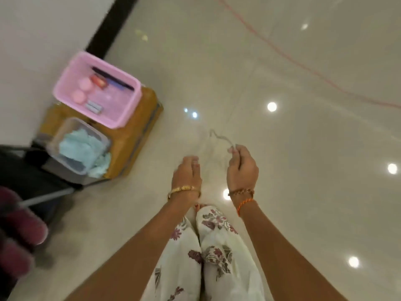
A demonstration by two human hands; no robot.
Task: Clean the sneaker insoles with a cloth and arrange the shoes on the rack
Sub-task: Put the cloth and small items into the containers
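Holding something thin and nearly see-through, perhaps a clear plastic glove or bag, the right hand pinches its edge between curled fingertips while the left hand hangs just beside it with fingers loosely bent; whether the left touches the film cannot be told through the blur. No sneaker or insole shows anywhere; a dark rack with maroon shapes, possibly shoes, sits at the near left edge, too blurred to be sure. The blue cloth lies in a clear tub on a brown box to the left, with a pink basket of small items just beyond it. One risk is that the flimsy film slips from so light a pinch and drops to the glossy floor, where it would be hard to spot. Another is that reaching left for the cloth knocks the tub, which looks perched at the box's near edge.
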